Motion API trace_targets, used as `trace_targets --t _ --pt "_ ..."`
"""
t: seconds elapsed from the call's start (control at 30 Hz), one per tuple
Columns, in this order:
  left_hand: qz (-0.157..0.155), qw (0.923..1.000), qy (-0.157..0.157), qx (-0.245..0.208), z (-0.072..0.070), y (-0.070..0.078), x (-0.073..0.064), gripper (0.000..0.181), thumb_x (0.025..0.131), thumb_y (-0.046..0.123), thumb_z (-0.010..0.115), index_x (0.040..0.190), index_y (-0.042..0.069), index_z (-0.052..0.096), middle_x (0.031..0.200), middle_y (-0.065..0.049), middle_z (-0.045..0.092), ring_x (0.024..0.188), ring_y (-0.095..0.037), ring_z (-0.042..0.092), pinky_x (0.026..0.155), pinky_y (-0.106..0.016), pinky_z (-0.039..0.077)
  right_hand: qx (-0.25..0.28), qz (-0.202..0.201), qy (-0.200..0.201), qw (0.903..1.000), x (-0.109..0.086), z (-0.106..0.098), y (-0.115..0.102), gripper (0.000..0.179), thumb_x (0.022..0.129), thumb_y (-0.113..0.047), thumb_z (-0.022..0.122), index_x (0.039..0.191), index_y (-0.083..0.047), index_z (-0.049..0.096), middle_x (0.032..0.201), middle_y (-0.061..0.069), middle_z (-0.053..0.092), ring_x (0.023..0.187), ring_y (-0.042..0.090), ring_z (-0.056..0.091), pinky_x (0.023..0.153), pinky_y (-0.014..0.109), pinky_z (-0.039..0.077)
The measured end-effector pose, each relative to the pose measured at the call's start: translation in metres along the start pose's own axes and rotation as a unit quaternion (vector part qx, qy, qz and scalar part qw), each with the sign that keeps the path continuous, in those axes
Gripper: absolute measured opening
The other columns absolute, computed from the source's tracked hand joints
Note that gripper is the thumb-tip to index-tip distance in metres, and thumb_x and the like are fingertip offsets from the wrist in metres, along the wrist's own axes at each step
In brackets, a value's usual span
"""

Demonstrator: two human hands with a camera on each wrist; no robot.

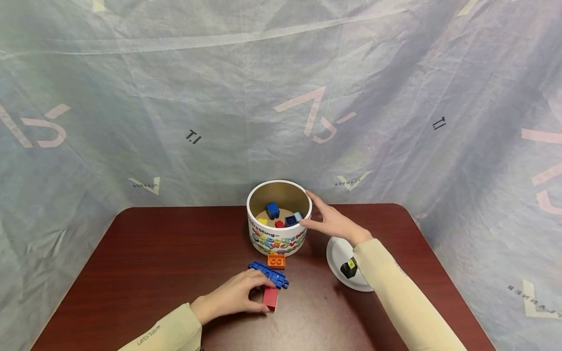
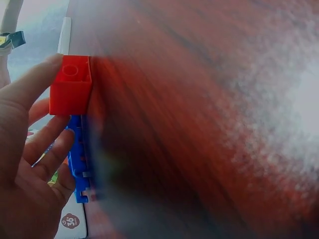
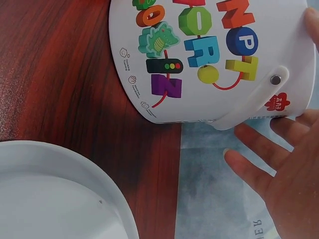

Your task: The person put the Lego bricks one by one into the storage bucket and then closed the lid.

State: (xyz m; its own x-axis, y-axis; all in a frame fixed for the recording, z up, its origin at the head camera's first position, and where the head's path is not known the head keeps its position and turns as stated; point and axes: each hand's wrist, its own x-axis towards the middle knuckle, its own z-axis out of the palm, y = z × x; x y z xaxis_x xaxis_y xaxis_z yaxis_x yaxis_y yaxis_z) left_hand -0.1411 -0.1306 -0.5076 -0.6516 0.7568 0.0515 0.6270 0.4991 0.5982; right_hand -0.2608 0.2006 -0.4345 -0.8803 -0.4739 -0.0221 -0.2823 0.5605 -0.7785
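Observation:
My left hand [image 1: 239, 292] pinches a red block [image 1: 270, 298] between thumb and fingers, low over the brown table. In the left wrist view, the thumb and fingertips press against the red block [image 2: 71, 97]. Just beyond it lies a blue toy piece with connector ends [image 1: 269, 274], and behind that an orange block [image 1: 276, 262]. My right hand [image 1: 335, 222] touches the right side of a white printed bucket [image 1: 259, 239] with spread, fairly straight fingers. Inside the bucket are a blue block [image 1: 272, 210], a dark blue block [image 1: 291, 221] and small red and yellow pieces.
A white round lid [image 1: 335, 251] lies right of the bucket, with a black block [image 1: 349, 267] on it, partly below my right sleeve. Behind the table [image 1: 167, 243] hangs a grey printed cloth [image 1: 219, 97]. The bucket's white handle [image 3: 249, 107] hangs along its side.

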Motion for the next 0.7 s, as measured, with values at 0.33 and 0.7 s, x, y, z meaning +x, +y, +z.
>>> trace_targets --t 0.33,0.7 --pt "-0.013 0.9998 -0.004 0.014 -0.0014 -0.0059 -0.0022 0.048 0.091 0.051 0.078 0.129 0.021 0.072 0.123 0.009 0.068 0.117 -0.010 0.060 0.102 -0.037 0.052 0.006 -0.004 -0.012 0.9999 0.0021 -0.0008 -0.0008 0.099 0.099 -0.037 0.073 0.169 -0.024 0.004 0.169 0.017 0.028 0.142 0.038 0.048 0.113 0.060 0.041" --pt "-0.008 0.9997 -0.004 0.023 -0.0030 -0.0083 -0.0038 0.046 0.092 0.049 0.078 0.127 0.020 0.073 0.123 0.008 0.069 0.117 -0.011 0.061 0.102 -0.037 0.053 0.000 -0.009 -0.006 0.9999 0.0000 -0.0005 0.0024 0.100 0.097 -0.049 0.072 0.169 -0.029 0.006 0.168 0.014 0.029 0.141 0.036 0.050 0.113 0.060 0.042"
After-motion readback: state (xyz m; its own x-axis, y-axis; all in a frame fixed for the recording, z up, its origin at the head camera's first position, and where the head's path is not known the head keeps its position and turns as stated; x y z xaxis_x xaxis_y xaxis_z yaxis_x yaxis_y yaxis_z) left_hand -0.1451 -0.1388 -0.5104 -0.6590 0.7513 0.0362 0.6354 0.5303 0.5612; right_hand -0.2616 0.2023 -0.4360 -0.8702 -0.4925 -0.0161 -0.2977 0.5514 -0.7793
